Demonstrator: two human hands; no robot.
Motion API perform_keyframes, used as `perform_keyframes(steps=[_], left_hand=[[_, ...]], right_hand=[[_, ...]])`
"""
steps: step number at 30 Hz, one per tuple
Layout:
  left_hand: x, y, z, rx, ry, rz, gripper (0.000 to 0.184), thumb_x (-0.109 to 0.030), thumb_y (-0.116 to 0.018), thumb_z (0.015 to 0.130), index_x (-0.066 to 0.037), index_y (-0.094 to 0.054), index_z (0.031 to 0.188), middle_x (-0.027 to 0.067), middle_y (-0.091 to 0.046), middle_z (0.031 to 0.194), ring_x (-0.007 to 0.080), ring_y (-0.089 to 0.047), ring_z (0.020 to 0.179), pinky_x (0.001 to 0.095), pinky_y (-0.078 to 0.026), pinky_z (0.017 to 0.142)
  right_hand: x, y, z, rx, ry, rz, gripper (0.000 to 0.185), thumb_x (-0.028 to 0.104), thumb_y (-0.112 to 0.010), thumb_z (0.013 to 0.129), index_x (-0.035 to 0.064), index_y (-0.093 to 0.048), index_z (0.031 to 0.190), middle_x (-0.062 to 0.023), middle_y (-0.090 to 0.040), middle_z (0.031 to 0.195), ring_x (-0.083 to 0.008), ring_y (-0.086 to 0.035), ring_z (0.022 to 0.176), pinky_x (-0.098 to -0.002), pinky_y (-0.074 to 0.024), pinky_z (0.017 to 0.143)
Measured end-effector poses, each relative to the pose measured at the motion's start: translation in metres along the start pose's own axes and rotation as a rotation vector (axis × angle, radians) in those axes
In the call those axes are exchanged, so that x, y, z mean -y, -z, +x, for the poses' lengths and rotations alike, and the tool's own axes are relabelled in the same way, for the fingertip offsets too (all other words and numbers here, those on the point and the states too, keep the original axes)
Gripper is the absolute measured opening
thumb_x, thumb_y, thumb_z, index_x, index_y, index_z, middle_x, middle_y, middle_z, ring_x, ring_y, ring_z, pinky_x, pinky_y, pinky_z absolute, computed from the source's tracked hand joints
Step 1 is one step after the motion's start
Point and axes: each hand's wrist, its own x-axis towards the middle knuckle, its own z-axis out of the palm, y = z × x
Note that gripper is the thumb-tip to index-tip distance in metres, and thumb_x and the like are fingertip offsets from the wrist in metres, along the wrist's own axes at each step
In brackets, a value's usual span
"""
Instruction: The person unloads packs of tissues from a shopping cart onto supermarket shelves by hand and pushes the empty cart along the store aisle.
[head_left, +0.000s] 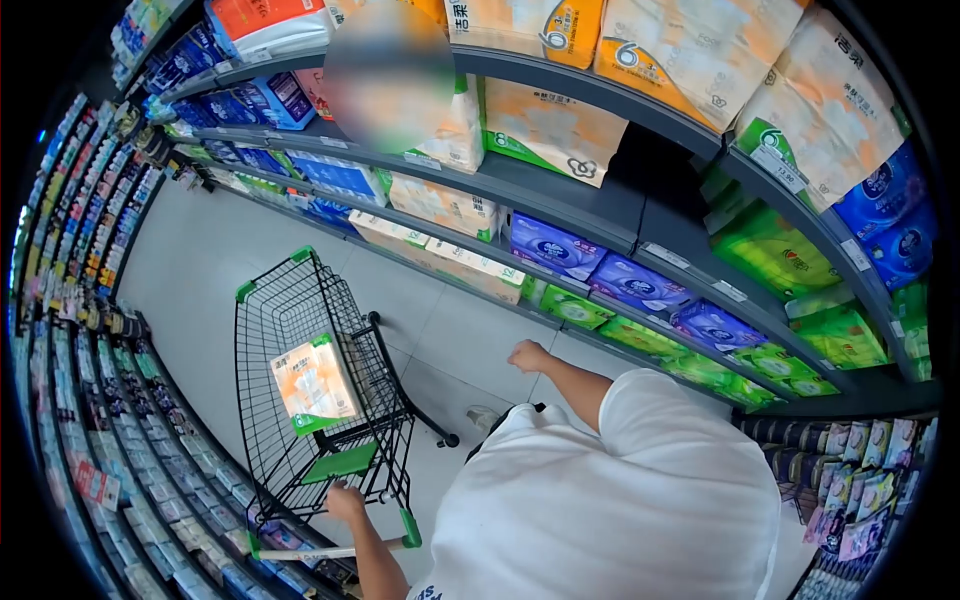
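A black wire shopping cart [262,420] with green corner caps stands on my left. In its basket lies a soft orange-and-white tissue pack [312,385] with green edges. My left hand [345,500] is at the rear of the basket, just past the pale handle bar [330,551] and beside the green seat flap [340,462]. Its fingers are curled and seem closed on the cart's rear rim; the fingertips are hidden. My right hand [528,356] is held over the floor between cart and shelves, fingers curled, with nothing visible in it.
Curved-looking shelves of tissue packs [555,130] run along the right, with purple packs [556,245] and green packs [575,306] lower down. Another product rack [130,440] lines the left side. Pale floor tiles [190,265] lie between. A round blurred patch covers part of the upper shelves.
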Motion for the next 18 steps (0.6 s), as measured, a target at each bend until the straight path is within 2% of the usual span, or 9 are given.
perform_keyframes(steps=[2,4,6,7,10,11,13,16,18], left_hand=[[-0.007,-0.001,-0.007,0.042,0.072,-0.008,0.029,-0.011,-0.062,0.064,-0.015,-0.075,0.090,0.0142,-0.070,0.089,0.0337,-0.061,0.093,0.0419,-0.045,0.087],[-0.006,-0.009,-0.015,0.021,0.072,0.001,0.024,-0.014,-0.063,0.067,-0.019,-0.075,0.087,0.0130,-0.070,0.087,0.0312,-0.062,0.095,0.0533,-0.032,0.102],[-0.007,-0.015,-0.026,0.001,0.090,0.000,0.021,-0.015,-0.065,0.067,-0.019,-0.075,0.085,0.0114,-0.070,0.088,0.0309,-0.062,0.096,0.0601,-0.025,0.104],[-0.012,-0.012,-0.037,0.003,0.119,-0.019,0.021,-0.015,-0.065,0.067,-0.019,-0.075,0.085,0.0114,-0.070,0.088,0.0309,-0.062,0.096,0.0601,-0.025,0.104],[-0.023,0.004,-0.069,-0.001,0.042,-0.011,0.021,-0.014,-0.066,0.068,-0.018,-0.074,0.087,0.0088,-0.070,0.092,0.0327,-0.061,0.097,0.0651,-0.016,0.107],[-0.011,-0.014,-0.069,-0.030,0.014,-0.056,0.021,-0.014,-0.066,0.069,-0.018,-0.074,0.087,0.0079,-0.069,0.092,0.0324,-0.060,0.098,0.0661,-0.016,0.106],[-0.015,-0.011,-0.092,-0.045,0.014,-0.030,0.021,-0.011,-0.063,0.068,-0.017,-0.073,0.085,0.0078,-0.069,0.091,0.0295,-0.059,0.100,0.0642,-0.018,0.105],[-0.014,-0.018,-0.123,-0.111,0.006,-0.082,0.024,-0.008,-0.061,0.065,-0.015,-0.072,0.085,0.0088,-0.069,0.092,0.0279,-0.058,0.101,0.0612,-0.016,0.108],[-0.011,-0.024,-0.141,-0.179,-0.025,-0.129,0.026,-0.007,-0.061,0.063,-0.013,-0.072,0.087,0.0083,-0.069,0.091,0.0278,-0.058,0.099,0.0603,-0.014,0.109]], right_hand=[[0.009,0.017,-0.019,-0.026,-0.089,0.059,0.025,0.026,-0.066,0.077,0.0017,-0.069,0.082,-0.0099,-0.067,0.071,-0.0202,-0.064,0.058,-0.0343,-0.0511,0.059],[0.009,0.034,-0.046,0.003,-0.165,0.087,0.027,0.028,-0.066,0.078,0.0018,-0.069,0.084,-0.0097,-0.066,0.071,-0.0200,-0.065,0.060,-0.0331,-0.0508,0.056],[-0.007,0.054,-0.067,0.023,-0.215,0.051,0.028,0.029,-0.065,0.078,0.0014,-0.069,0.082,-0.0093,-0.066,0.071,-0.0195,-0.064,0.059,-0.0327,-0.0500,0.053],[-0.020,0.061,-0.076,0.032,-0.239,0.021,0.028,0.029,-0.065,0.079,0.0011,-0.068,0.080,-0.0089,-0.066,0.070,-0.0191,-0.064,0.059,-0.0328,-0.0495,0.051],[-0.044,0.101,-0.098,0.133,-0.304,-0.188,0.027,0.028,-0.065,0.079,0.0005,-0.067,0.079,-0.0107,-0.065,0.070,-0.0206,-0.063,0.056,-0.0344,-0.0481,0.047],[-0.048,0.114,-0.107,0.145,-0.320,-0.224,0.026,0.027,-0.065,0.079,0.0005,-0.067,0.078,-0.0112,-0.065,0.070,-0.0215,-0.063,0.055,-0.0346,-0.0475,0.045],[-0.087,0.126,-0.105,0.076,-0.426,-0.150,0.024,0.023,-0.065,0.081,-0.0011,-0.067,0.082,-0.0138,-0.064,0.071,-0.0242,-0.062,0.054,-0.0357,-0.0452,0.040],[-0.073,0.150,-0.124,0.109,-0.351,-0.123,0.023,0.018,-0.065,0.082,-0.0036,-0.067,0.088,-0.0150,-0.063,0.073,-0.0253,-0.062,0.056,-0.0365,-0.0437,0.038],[-0.055,0.148,-0.127,0.114,-0.380,-0.153,0.024,0.015,-0.064,0.083,-0.0055,-0.066,0.095,-0.0165,-0.063,0.077,-0.0263,-0.062,0.059,-0.0385,-0.0426,0.036]])
